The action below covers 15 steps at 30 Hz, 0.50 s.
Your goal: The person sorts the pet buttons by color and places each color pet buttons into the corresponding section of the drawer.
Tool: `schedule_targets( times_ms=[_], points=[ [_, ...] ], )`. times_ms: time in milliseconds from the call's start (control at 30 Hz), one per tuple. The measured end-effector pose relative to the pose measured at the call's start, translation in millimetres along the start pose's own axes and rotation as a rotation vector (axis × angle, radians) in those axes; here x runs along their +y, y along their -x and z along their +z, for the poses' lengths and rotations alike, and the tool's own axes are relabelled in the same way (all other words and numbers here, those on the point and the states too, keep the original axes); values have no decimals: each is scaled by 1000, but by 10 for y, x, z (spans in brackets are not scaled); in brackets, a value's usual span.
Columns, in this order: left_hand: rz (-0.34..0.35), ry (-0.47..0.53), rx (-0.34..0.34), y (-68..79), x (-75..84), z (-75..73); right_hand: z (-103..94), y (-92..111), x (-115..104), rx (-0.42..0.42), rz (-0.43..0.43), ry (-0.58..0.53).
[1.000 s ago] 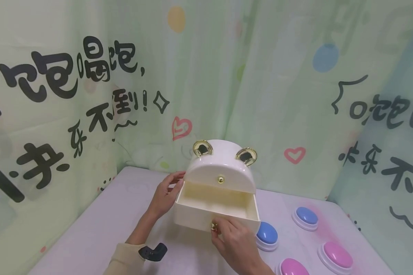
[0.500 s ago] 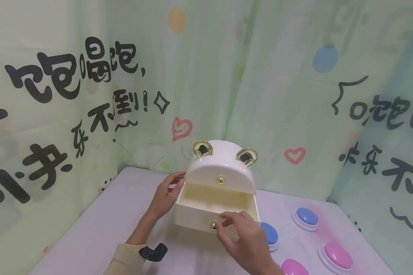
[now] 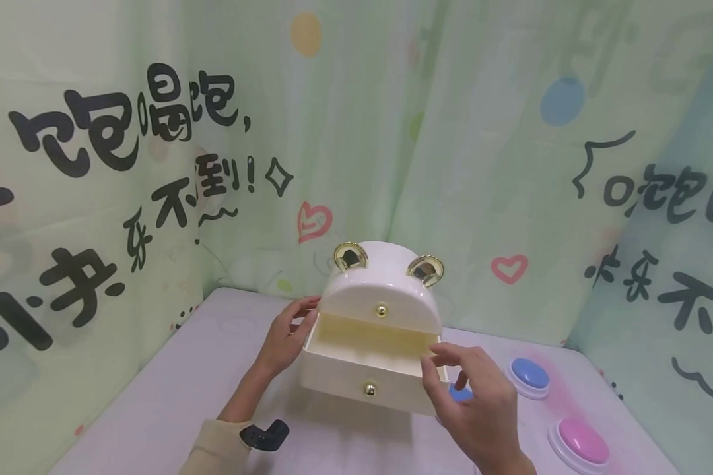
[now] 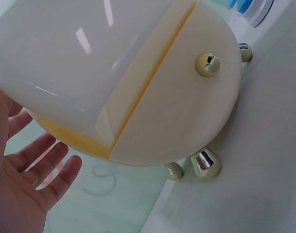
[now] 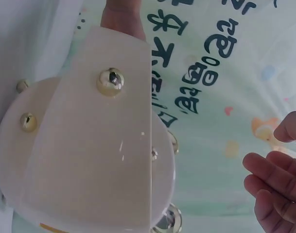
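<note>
A glossy white storage box [image 3: 386, 270] with two gold-ringed ears on top stands on the table. Its middle drawer [image 3: 333, 373] is pulled out, and the bare cream inside shows. A round gold knob [image 3: 370, 390] sits on the drawer front. My left hand [image 3: 285, 336] rests against the box's left side; in the left wrist view its fingers are spread and relaxed. Beside the drawer's right front corner is my right hand [image 3: 481, 396], loosely bent and holding nothing. Below the drawer, the left wrist view shows a rounded lower part with another gold knob [image 4: 207, 64].
At the right of the table lie a blue push button [image 3: 530, 373] and a pink push button [image 3: 583, 441]. Another blue button [image 3: 460, 394] is mostly hidden behind my right hand. A printed curtain [image 3: 481, 198] hangs behind the table.
My right hand has let go of the gold knob and moved right, to the drawer's corner. The drawer stays pulled out, and my left hand has not moved.
</note>
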<state>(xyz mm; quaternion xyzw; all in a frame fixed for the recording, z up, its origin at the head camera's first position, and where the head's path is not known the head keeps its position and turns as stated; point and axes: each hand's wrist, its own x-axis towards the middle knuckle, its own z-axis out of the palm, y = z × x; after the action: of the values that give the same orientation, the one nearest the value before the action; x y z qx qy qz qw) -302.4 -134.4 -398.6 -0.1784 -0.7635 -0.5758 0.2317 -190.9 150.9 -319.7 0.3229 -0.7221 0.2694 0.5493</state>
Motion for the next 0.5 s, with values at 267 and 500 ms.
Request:
schedule_targets(
  times_ms=[267, 500],
  points=[
    [-15, 10, -4, 2, 0, -3, -152, -28, 226, 27, 62, 52],
    [-15, 7, -3, -3, -5, 3, -223, -28, 428, 61, 118, 112]
  ],
)
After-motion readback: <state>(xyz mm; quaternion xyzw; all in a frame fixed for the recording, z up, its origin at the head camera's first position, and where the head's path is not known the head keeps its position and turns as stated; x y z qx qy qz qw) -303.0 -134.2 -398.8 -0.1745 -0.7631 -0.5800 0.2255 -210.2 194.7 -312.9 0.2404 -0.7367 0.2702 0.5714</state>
